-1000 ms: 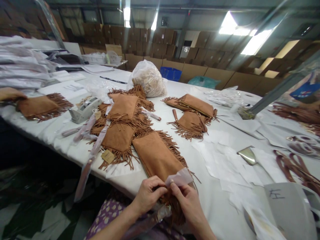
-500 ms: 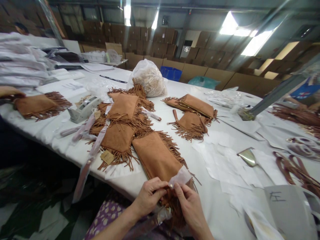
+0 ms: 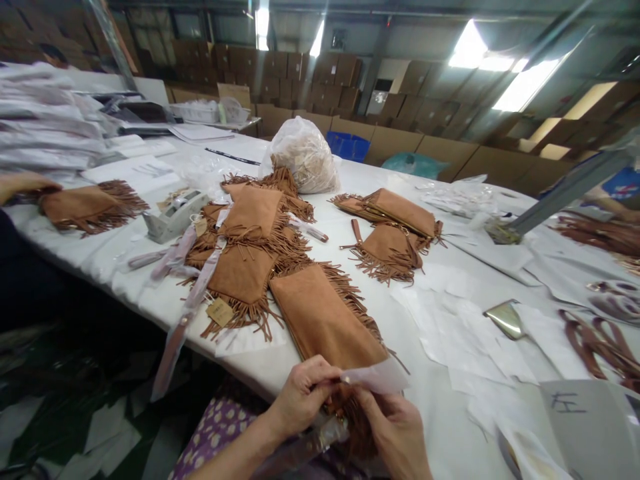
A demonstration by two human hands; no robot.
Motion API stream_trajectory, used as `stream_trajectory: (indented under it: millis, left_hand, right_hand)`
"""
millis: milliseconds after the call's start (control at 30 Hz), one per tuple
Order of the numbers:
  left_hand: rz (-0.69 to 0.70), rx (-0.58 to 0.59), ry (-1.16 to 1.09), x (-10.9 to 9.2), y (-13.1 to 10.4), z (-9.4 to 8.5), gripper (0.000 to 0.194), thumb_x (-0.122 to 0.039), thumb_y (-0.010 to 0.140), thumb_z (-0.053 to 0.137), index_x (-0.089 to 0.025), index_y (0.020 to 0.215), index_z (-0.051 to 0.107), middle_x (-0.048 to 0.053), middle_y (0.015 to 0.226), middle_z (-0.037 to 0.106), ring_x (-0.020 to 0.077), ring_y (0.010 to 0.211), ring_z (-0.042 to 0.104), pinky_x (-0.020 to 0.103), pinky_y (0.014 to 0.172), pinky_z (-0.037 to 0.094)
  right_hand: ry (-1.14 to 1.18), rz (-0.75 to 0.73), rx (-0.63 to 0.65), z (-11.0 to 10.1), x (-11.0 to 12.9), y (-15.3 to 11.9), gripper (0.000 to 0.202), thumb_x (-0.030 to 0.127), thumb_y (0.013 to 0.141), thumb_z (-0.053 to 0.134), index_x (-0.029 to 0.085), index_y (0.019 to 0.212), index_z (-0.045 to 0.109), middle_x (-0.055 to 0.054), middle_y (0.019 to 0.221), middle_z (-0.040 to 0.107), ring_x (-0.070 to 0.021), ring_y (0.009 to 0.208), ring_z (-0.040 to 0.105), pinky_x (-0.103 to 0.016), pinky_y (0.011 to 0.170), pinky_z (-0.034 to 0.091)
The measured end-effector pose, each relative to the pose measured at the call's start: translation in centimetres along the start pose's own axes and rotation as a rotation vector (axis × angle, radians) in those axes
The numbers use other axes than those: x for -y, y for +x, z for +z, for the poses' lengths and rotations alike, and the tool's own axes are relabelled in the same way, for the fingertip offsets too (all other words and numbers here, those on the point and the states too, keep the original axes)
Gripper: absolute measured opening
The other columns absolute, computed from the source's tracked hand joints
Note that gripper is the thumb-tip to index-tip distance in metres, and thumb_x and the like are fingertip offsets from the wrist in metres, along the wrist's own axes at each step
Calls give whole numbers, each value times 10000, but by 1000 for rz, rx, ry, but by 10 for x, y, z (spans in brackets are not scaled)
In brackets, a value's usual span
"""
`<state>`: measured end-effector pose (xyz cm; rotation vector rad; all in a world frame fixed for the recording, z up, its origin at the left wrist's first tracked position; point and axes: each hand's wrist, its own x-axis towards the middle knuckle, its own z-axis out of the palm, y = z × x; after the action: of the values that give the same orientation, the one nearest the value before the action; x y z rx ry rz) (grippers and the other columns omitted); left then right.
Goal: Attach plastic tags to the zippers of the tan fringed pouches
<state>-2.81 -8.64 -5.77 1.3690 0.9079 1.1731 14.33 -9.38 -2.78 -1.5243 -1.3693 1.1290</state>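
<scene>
A brown fringed suede bag [image 3: 325,320] lies at the table's front edge, its near end between my hands. My left hand [image 3: 305,393] pinches a corner of a thin white sheet [image 3: 377,377] at the bag's end. On the other side, my right hand [image 3: 393,427] is closed around the same sheet and brown fringe, its fingertips partly hidden. Below my hands hangs a strap in clear plastic [image 3: 305,450]. Several more fringed bags [image 3: 240,273] are piled to the left, one with a tan tag [image 3: 220,311].
A tape dispenser [image 3: 175,217] stands left of the pile. Behind are a stuffed plastic bag [image 3: 303,157] and two brown bags [image 3: 390,243]. White sheets [image 3: 460,327] and a metal pole [image 3: 555,190] are on the right. Another person's hand [image 3: 25,187] holds a bag at far left.
The white sheet now stretches further right across the bag's end, and my right hand has moved slightly right and down. The whole view has shifted a little.
</scene>
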Motion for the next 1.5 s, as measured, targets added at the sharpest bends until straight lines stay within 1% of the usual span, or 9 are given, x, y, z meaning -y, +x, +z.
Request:
stream_trajectory:
  millis: [200, 333, 600, 733, 867, 1033, 1167, 1300, 1500]
  left_hand:
    - [-17, 59, -16, -3, -1, 0, 237, -276, 910, 511, -212, 1014, 715, 29, 802, 506, 121, 644, 553, 212, 587, 459]
    - [-8, 11, 46, -4, 0, 1, 215, -255, 905, 516, -193, 963, 714, 28, 786, 527, 121, 632, 554, 208, 580, 452]
    - [52, -65, 138, -2, 1, 2, 150, -150, 858, 551, -164, 861, 700, 36, 762, 604, 144, 703, 585, 218, 648, 454]
    - [87, -47, 120, 1, -2, 0, 155, -118, 848, 543, -163, 864, 690, 44, 790, 620, 152, 739, 597, 228, 687, 464]
    - [114, 0, 96, -1, -5, -1, 163, -133, 864, 524, -161, 873, 685, 57, 819, 632, 160, 769, 602, 241, 719, 471]
    - [101, 122, 104, -7, -8, -4, 135, -219, 841, 618, -167, 958, 662, 70, 874, 648, 177, 798, 596, 258, 735, 467]
    - [177, 76, 144, -1, -12, -2, 88, -197, 877, 582, -179, 878, 668, 59, 816, 654, 163, 768, 594, 252, 724, 464]
    - [341, 71, 233, 12, -18, 0, 120, -137, 881, 571, -201, 942, 652, 63, 876, 674, 163, 804, 595, 261, 741, 460]
    - [450, 72, 318, 19, -18, 0, 177, -88, 881, 551, -199, 1009, 604, 65, 906, 691, 165, 821, 613, 280, 752, 452]
  right_hand:
    - [-68, -32, -18, 6, 2, -6, 372, 516, 771, 627, 179, 870, 750, -69, 813, 738, -244, 764, 671, -294, 702, 535]
    - [-138, -115, -89, 10, -1, -8, 360, 500, 806, 602, 182, 889, 747, -77, 836, 744, -231, 734, 675, -285, 681, 542]
    - [-287, -546, -183, 15, -10, -14, 163, 276, 863, 595, 224, 952, 721, -37, 840, 734, -182, 743, 689, -262, 679, 567]
    - [-288, -769, -109, 10, -11, -15, 296, 109, 851, 568, 228, 1104, 666, -54, 946, 702, -178, 857, 669, -282, 715, 572]
    - [-355, -959, -122, 7, -18, -17, 382, 37, 813, 583, 192, 1156, 646, -86, 968, 691, -197, 895, 652, -314, 728, 570]
    - [-378, -997, -135, 5, -17, -21, 391, 36, 821, 570, 182, 1180, 627, -111, 992, 686, -225, 937, 638, -362, 733, 562]
    - [-432, -1029, -175, 4, -19, -24, 400, 70, 842, 577, 201, 1219, 600, -100, 962, 698, -214, 880, 651, -360, 715, 558]
    - [-482, -1032, -208, -1, -25, -32, 464, 109, 869, 545, 139, 1330, 501, -130, 982, 697, -235, 922, 650, -393, 764, 541]
    - [-460, -1048, -94, -14, -21, -49, 333, 147, 924, 440, 114, 1213, 601, -156, 990, 686, -245, 963, 633, -412, 771, 525]
